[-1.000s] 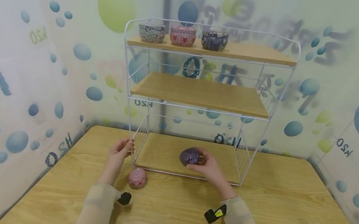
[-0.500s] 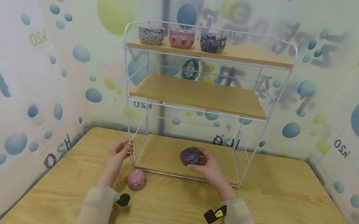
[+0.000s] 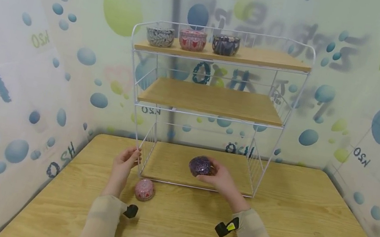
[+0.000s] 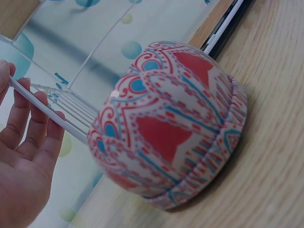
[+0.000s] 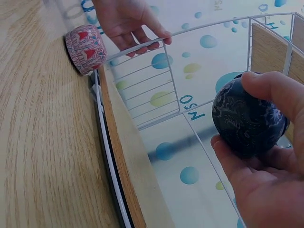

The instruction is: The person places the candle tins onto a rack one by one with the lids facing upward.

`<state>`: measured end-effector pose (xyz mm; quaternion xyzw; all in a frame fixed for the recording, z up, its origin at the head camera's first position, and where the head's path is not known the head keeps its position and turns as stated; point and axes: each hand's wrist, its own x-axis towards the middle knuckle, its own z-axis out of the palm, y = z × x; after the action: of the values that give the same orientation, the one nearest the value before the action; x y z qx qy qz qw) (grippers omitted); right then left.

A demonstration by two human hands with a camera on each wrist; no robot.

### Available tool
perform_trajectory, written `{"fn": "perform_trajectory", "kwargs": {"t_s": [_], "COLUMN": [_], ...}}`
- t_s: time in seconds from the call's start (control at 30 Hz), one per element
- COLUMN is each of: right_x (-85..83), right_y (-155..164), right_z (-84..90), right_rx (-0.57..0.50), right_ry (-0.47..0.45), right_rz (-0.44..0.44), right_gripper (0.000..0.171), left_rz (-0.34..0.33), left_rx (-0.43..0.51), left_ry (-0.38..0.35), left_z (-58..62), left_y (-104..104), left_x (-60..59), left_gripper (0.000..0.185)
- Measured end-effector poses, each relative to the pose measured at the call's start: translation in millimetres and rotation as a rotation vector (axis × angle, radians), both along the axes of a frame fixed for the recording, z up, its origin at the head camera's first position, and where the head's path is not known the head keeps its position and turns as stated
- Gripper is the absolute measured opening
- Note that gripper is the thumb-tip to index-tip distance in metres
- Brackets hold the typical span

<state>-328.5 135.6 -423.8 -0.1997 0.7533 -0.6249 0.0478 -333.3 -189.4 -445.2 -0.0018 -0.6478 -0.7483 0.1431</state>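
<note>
My right hand (image 3: 219,178) holds a dark purple-blue patterned round tin (image 3: 200,166) over the bottom board of the white wire shelf rack (image 3: 197,186). In the right wrist view the thumb lies on one side of the tin (image 5: 249,116) and fingers on the other. My left hand (image 3: 125,163) pinches the rack's front left post, and the left wrist view shows fingertips (image 4: 56,118) along the white wire. Close to that hand, a pink-and-red patterned tin (image 3: 144,190) sits rim down on the table, just in front of the rack.
Three patterned tins stand on the top board: a grey-white tin (image 3: 160,37), a red-pink tin (image 3: 192,41) and a dark blue tin (image 3: 225,45). The middle board (image 3: 212,99) hangs above my right hand. Wire side rails flank the bottom board. The wooden table (image 3: 169,233) meets patterned walls.
The dark tin has turned a little in my right hand and now shows a rounder outline. My left hand stays on the post, and the pink tin has not moved.
</note>
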Motion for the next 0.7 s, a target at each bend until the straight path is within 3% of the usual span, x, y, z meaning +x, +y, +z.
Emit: {"fn": "perform_trajectory", "kwargs": {"t_s": [0.43, 0.7], "right_x": [-0.3, -0.1], "right_y": [1, 2], "right_z": [-1.1, 2.0], "right_rx": [-0.079, -0.026], "right_ry": [-0.057, -0.058], "right_rz": [0.006, -0.014], "right_gripper": [0.073, 0.075], "left_rz": [-0.001, -0.019], "left_rx": [-0.001, -0.011], "left_ry": [0.016, 0.01], "left_z": [-10.5, 9.4], "left_y": [-2, 4], "left_x": [-6.6, 8.4], "left_gripper": [0.027, 0.023]}}
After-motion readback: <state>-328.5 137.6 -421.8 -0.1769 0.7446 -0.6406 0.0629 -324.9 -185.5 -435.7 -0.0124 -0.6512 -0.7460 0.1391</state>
